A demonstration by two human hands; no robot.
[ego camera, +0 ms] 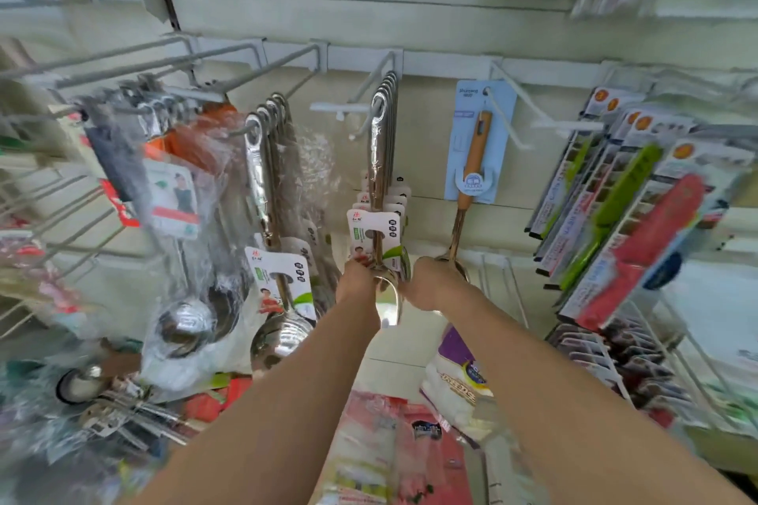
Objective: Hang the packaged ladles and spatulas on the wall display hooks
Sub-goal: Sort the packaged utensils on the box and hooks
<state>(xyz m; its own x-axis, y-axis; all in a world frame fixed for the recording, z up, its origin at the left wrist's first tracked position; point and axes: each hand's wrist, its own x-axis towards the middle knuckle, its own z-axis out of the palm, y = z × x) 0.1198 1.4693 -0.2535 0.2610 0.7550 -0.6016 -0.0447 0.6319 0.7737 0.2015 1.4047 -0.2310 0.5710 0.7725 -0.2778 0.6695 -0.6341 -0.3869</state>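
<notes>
Head view: left hand (356,284) and right hand (431,282) cup the bowls of packaged ladles (381,160) hanging on the middle hook (369,111), fingers hidden, grip unclear; likely steadying them, next a gentle release.

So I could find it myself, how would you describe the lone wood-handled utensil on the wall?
Follow the white hook rail along to the bunch of shiny steel spoons at its middle. On the next hook to the right hangs the orange-brown wood-handled utensil. It alone hangs singly, on a pale blue card.
</notes>
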